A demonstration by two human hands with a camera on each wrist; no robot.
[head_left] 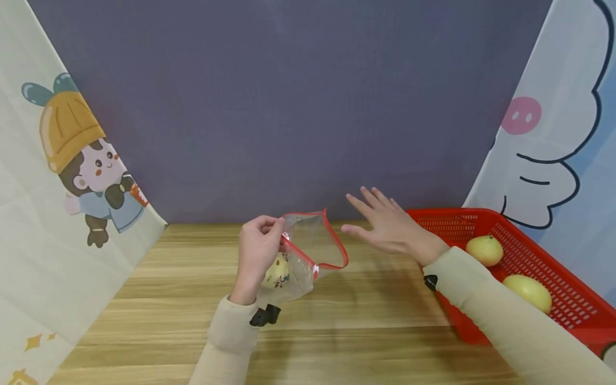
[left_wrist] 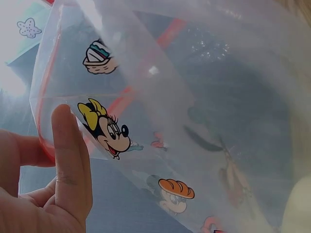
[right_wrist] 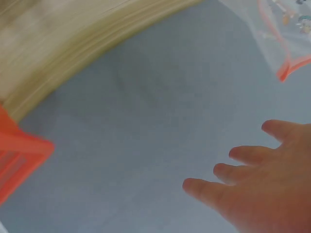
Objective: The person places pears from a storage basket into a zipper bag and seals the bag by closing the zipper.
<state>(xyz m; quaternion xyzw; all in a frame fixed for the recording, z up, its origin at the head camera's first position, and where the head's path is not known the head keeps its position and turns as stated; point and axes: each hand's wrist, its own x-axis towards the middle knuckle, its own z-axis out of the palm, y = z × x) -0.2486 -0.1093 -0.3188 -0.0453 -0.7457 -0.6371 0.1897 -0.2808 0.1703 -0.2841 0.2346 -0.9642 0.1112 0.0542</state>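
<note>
In the head view, the person's left hand (head_left: 257, 246) pinches a clear, open-mouthed bag (head_left: 303, 275) by its rim near the far edge of the desk (head_left: 356, 331), a pale yellow fruit (head_left: 277, 271) showing through it; the right hand (head_left: 392, 227), fingers spread and holding nothing, hangs between the bag and a red basket (head_left: 558, 267) at the far right corner. The left-wrist view shows cartoon prints (left_wrist: 109, 131) beside the fingers; the right-wrist view, straight fingers apart from the bag.

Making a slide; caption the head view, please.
Left hand grips an open clear bag; empty right hand hovers near red basket.
</note>
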